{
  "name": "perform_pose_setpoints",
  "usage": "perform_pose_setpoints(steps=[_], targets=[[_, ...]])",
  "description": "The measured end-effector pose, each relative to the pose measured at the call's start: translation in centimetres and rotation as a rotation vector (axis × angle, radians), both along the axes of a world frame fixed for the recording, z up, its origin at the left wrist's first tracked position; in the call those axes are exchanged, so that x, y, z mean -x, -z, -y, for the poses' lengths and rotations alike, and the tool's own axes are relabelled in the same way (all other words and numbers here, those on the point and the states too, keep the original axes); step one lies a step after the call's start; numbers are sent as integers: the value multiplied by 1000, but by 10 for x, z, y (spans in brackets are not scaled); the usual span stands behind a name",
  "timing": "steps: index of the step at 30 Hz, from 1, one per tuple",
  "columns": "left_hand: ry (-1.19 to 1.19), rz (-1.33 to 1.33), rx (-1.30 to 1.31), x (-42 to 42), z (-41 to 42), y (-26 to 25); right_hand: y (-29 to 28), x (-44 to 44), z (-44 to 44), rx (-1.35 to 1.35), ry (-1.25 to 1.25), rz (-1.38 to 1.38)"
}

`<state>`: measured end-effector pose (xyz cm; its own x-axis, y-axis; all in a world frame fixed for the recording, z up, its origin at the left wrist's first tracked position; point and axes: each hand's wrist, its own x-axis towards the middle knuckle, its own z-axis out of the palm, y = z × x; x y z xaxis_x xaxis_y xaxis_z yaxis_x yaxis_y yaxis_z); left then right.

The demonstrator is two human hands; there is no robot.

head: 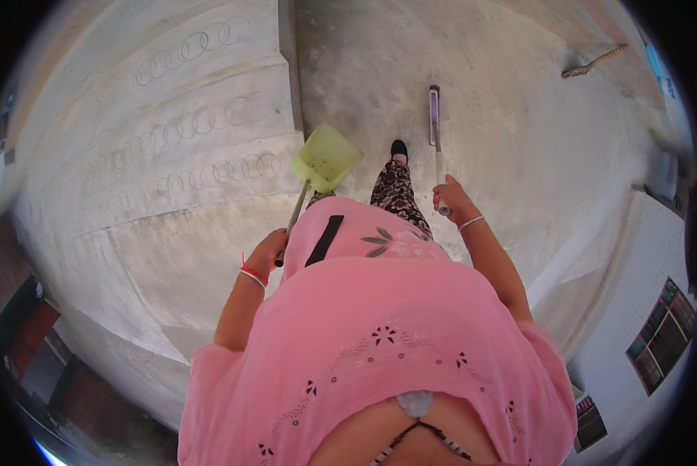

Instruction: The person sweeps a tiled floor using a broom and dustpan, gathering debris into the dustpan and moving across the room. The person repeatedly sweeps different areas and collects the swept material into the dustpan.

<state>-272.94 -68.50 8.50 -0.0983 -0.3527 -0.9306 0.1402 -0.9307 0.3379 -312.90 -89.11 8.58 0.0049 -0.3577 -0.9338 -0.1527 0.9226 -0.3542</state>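
My left hand [267, 251] grips the end of a long-handled dustpan [328, 154]. Its yellow-green plastic pan hangs ahead of my left leg, with some dark debris in it. In my right hand [454, 200] is the upper end of a broom's pale handle [440, 166]. The broom head [434, 113], purple and white with dark bristles, is farther ahead, to the right of my black shoe [399, 150]. Whether the bristles touch the floor I cannot tell. My left foot is hidden behind the dustpan.
Concrete steps [209, 157] with looped scratch patterns rise on the left, their edge [293, 87] near the dustpan. Concrete floor [500, 116] stretches ahead and right. A twisted brown rope-like piece [594, 61] lies at the far right. A white wall with a window [661, 335] stands at right.
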Motion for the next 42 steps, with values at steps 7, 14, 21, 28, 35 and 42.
perform_pose_setpoints(steps=[7,14,21,28,35,42], targets=[[-377,97,163,97,22,-32,-70,60,93,42,-341,29],[-977,-177,-277,166,58,-4,-21,53,232,428,-773,-97],[-937,-209,-383,204,33,42,74,-47,382,539,-1010,-232],[-998,-122,-338,245,22,34,74,-31,324,439,-1386,-376],[-1032,-171,-394,254,16,66,-22,49,282,299,-1365,-156],[-990,-202,-363,250,5,88,9,18,241,398,-1410,-215]])
